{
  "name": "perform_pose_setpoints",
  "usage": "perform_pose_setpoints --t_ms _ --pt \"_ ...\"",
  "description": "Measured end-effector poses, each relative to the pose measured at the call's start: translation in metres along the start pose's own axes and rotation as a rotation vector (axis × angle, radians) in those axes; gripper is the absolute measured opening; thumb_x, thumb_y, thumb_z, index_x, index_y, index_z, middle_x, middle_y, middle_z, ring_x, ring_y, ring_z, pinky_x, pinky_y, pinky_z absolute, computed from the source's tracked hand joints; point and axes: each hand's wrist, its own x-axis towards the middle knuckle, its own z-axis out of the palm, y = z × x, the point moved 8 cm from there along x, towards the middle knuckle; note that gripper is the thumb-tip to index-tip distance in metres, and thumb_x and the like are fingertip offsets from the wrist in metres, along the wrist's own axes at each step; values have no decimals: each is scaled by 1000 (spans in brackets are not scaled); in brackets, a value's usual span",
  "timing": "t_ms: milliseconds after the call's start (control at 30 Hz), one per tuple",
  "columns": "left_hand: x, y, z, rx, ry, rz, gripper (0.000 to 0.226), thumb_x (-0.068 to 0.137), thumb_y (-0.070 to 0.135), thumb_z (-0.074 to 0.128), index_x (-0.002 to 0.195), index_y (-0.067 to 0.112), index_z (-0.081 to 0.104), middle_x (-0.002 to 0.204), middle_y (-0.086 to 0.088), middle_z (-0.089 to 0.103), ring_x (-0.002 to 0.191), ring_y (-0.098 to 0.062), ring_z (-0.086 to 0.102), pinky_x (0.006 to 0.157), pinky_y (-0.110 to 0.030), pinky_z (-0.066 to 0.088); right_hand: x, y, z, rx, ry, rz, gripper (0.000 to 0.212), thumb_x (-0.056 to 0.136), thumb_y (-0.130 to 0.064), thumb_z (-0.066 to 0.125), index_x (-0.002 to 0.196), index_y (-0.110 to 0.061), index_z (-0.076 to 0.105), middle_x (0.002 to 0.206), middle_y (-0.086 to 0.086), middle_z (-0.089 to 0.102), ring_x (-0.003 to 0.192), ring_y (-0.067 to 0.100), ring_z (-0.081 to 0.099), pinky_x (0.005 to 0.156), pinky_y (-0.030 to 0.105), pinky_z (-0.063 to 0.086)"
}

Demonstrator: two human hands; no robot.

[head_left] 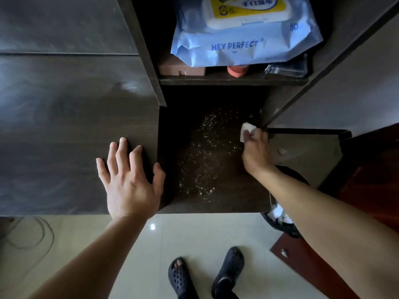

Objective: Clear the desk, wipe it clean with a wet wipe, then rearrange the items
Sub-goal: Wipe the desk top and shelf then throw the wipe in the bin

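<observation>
Dark wood desk [64,126], flecked with white specks [205,152], is walled at right, where a wet wipe [245,131] is pinched by the right hand [255,152]. The left hand [127,180] is laid flat, spread. A wipes pack [244,39] is shelved behind.

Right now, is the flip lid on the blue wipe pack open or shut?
Shut. The white flip lid lies flat on the blue wipe pack, no wipe sticking out.

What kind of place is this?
Probably a room at home: a dark wooden desk with a shelf holding a pack of wet wipes, a tiled floor underfoot, and a bin beside the desk.
</observation>
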Motion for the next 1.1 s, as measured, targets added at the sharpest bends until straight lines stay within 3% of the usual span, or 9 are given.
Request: perform_pose_setpoints --t_ms 100,200,367,467,700,833,967,1033,1100 --pt "-1 0 -2 -17 15 -9 54 86 42 44 123 4 50 146 -20 36 140 -35 23 114 -58 12 -42 -15 7 77 -88 -83 46 97 -18 40 139 -1 33 149 20 21 137 35 22 112 37 23" --pt "0 1 -3 -20 19 -18 55 85 42 44 123 3 51 146 -20 37 140 -35 24 114 -58 12 -62 -14 13 96 -231 -117 61 100 -45 26 145 -4 26 157 13 8 145 26 9 118 36 13" --pt "0 -1 -2 -13 30 -18 55 86 43 44 123 3 51 146 -20 37 140 -35 25 115 -56 12 36 -24 10 77 -364 2 89 90 -68 14 149 -3 -1 156 15 -15 144 26 -13 119 44 2" --pt "0 -1 -3 -22 32 -21 56 85 43 45 124 4 50 147 -19 36 141 -34 24 116 -55 11 81 -17 6 112 -365 128 99 83 -77 11 149 -5 -2 156 11 -18 144 27 -15 117 52 5" --pt "0 -1 -3 -21 17 -21 57 87 45 44 125 3 51 147 -19 36 141 -34 23 116 -56 11 -24 -10 14 11 -336 -49 91 89 -68 11 148 1 0 155 18 -17 144 26 -17 119 37 -4" --pt "0 -1 -3 -16 17 -17 57 87 46 44 125 4 51 147 -19 36 141 -34 24 116 -55 10 48 -12 6 101 -295 15 84 92 -66 14 149 -6 2 157 11 -14 144 23 -15 117 39 1" --pt "0 0 -3 -15 20 -17 56 87 44 46 125 4 50 147 -19 37 141 -34 24 116 -54 10 129 -20 0 104 -209 14 59 101 -45 19 148 -9 21 158 13 9 145 27 5 118 35 3" --pt "0 0 -3 -10 20 -10 56 87 44 46 125 4 50 146 -20 37 141 -34 24 116 -55 11 119 -21 -2 80 -153 -57 52 103 -36 23 147 -9 26 158 13 11 145 27 6 117 33 3" --pt "1 -1 -3 -10 11 -13 57 87 45 45 126 4 50 147 -20 36 141 -34 23 116 -55 11 76 -16 -1 117 -106 -149 45 102 -26 30 143 -8 34 156 13 17 144 30 14 116 37 15"
